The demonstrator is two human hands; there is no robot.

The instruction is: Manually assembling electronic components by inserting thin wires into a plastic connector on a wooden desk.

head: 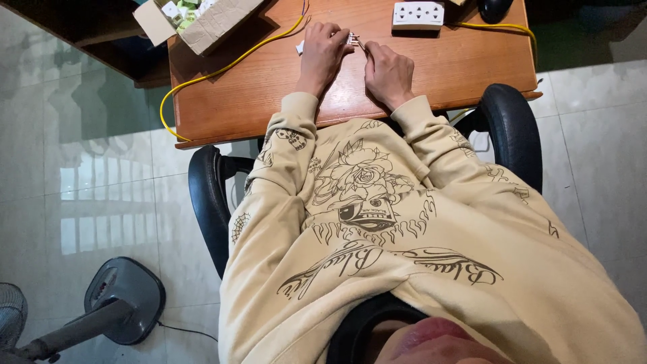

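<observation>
- A person sits in a black chair (pixel 512 128) at a wooden tabletop (pixel 256 87), seen from above; both hands meet near the far middle of it.
- The left hand (pixel 323 50) pinches a small white and metal part (pixel 352 39), fingers closed narrowly on it.
- The right hand (pixel 387 71) has its fingers curled in to the same part, gripping a thin metal piece; exactly what it is cannot be told.
- The part sits between the 2 hands, just above the tabletop.
- It looks light and rigid, small enough to slip; it is best held by its white body, not the thin metal ends.
- A yellow wire (pixel 222 67), soft and bendable, runs from near the left hand off the left edge.
- A white socket (pixel 418 15) lies beyond the right hand.
- An open box (pixel 209 23) of small white pieces stands at the far left.
- A fan base (pixel 125 300) stands on the tiled floor.
</observation>
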